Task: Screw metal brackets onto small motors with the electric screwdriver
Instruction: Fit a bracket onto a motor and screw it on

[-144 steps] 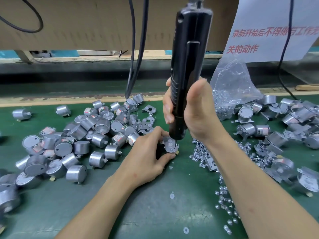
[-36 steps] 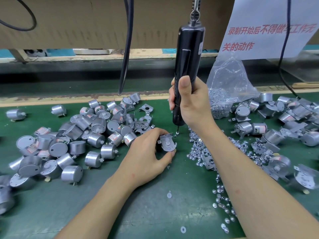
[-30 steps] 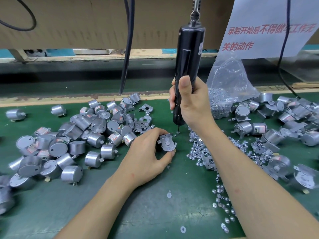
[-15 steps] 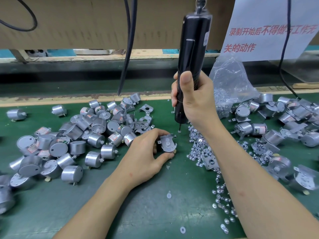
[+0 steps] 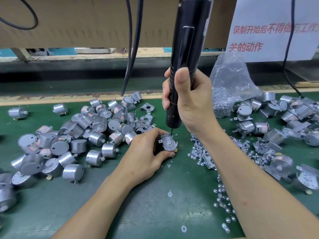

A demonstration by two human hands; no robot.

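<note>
Metal bracket (image 5: pixel 165 137) lay on the face of a small motor (image 5: pixel 168 144), and the pair stood on the green table (image 5: pixel 138 213) near its middle, held in place by the left hand (image 5: pixel 146 152). That hand's fingers curled round the motor from the left, with the thumb under its near edge. The right hand (image 5: pixel 189 104) was wrapped round the lower barrel of the black electric screwdriver (image 5: pixel 188 40), thumb pointing up along the front. The tool stood almost upright, and its bit met the far edge of the bracket; whether a screw sat under the tip I could not tell.

A heap of bare motors (image 5: pixel 77 138) covered the table to the left, with a few loose brackets (image 5: pixel 145 118) at its right edge. Loose screws (image 5: pixel 200 149) lay scattered just right of the held motor, under the right forearm. A clear plastic bag of screws (image 5: pixel 229 87) stood behind them. Motors already fitted with brackets (image 5: pixel 276 121) were piled at far right. Black cables (image 5: pixel 133 49) hung down in front of a cardboard panel (image 5: pixel 86 19).
</note>
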